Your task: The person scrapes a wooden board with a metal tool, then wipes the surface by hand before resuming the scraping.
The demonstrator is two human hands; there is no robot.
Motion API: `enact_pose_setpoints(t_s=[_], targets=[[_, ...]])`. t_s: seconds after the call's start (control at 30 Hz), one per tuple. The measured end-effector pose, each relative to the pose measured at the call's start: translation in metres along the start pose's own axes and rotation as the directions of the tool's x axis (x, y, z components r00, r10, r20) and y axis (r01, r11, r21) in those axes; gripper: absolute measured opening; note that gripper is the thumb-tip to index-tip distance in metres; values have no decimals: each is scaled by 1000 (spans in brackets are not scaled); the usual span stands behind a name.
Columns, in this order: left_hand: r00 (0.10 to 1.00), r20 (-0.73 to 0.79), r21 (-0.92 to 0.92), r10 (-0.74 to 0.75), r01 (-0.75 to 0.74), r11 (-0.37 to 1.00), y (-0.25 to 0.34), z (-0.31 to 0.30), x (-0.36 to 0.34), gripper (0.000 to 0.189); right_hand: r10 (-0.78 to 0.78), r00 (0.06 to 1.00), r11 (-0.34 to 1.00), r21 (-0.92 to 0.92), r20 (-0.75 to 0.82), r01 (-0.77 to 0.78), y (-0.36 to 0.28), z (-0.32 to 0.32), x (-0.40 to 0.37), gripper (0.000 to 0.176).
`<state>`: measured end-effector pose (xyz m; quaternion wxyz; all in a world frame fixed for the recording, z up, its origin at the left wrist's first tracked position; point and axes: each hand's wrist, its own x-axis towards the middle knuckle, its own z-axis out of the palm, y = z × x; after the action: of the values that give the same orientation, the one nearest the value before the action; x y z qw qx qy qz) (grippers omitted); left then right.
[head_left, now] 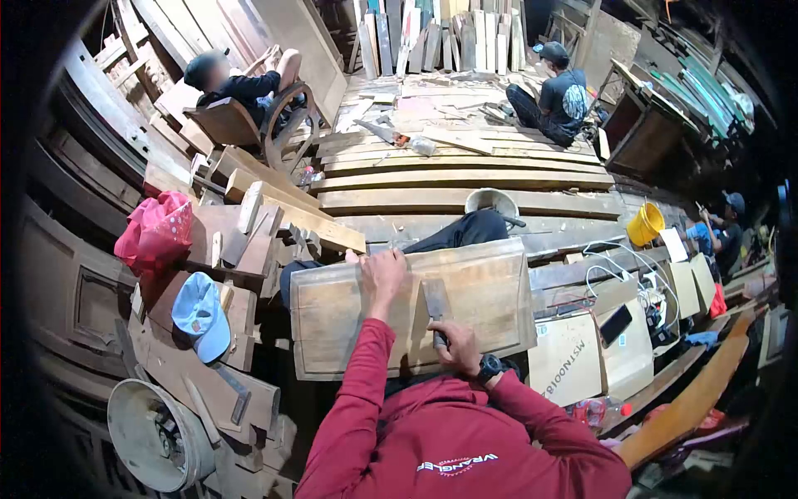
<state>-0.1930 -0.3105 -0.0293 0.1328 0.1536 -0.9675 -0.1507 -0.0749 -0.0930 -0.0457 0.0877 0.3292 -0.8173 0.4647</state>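
Closest to you, your red sweatshirt (pixel 449 449) carries the word "WRANGLER" in white across the chest, upside down from your view. Just past it, your right hand (pixel 457 345) has its fingers closed tight round the handle of a scraper (pixel 435 301), with a dark watch (pixel 490 366) on that wrist.

The scraper's flat blade runs straight away from those fingers and lies on the face of the panel (pixel 332 324), about midway between its near and far edges. The tool's long axis points at the far edge, crosswise to the panel, whose own long axis runs left to right across your lap. Your right hand is the nearer one. Your left hand (pixel 382 273) reaches further out, its fingers curled over the panel's far edge, left of the blade's line.

To the right of the panel's right edge stands a cardboard box (pixel 565 366) with printing that starts "MSTN"; the rest is too unclear to read. A dark phone (pixel 616 324) lies beyond it. Left of the panel, a pale blue cap (pixel 199 314) sits on stacked boards, with a red bag (pixel 154 233) beyond. Further off are a yellow bucket (pixel 646 224) and a seated person (pixel 559 96) on the planks.
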Motion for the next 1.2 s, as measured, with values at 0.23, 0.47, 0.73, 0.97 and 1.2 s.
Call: enact_pose_setpoints(t_s=[0.23, 0.47, 0.73, 0.97, 1.2], targets=[[1000, -6, -1, -10, 10, 1000, 0, 4, 3, 51, -3, 997, 999, 31, -83, 6, 5, 3, 1, 40], [996, -83, 28, -16, 18, 999, 1, 8, 0, 51, 30, 993, 996, 82, -114, -21, 3, -1, 2, 38], [1000, -10, 9, -16, 16, 1000, 1, 2, 1, 48, -27, 991, 998, 51, -131, 33, 6, 2, 1, 36], [1000, 1, -19, -4, 4, 1000, 0, 0, 0, 48, 115, 990, 990, 93, -87, -107, 9, 8, 7, 35], [999, -37, 0, 11, -11, 1000, 1, 0, -1, 48, -5, 999, 1000, -19, -46, 4, 1, 6, 0, 34]])
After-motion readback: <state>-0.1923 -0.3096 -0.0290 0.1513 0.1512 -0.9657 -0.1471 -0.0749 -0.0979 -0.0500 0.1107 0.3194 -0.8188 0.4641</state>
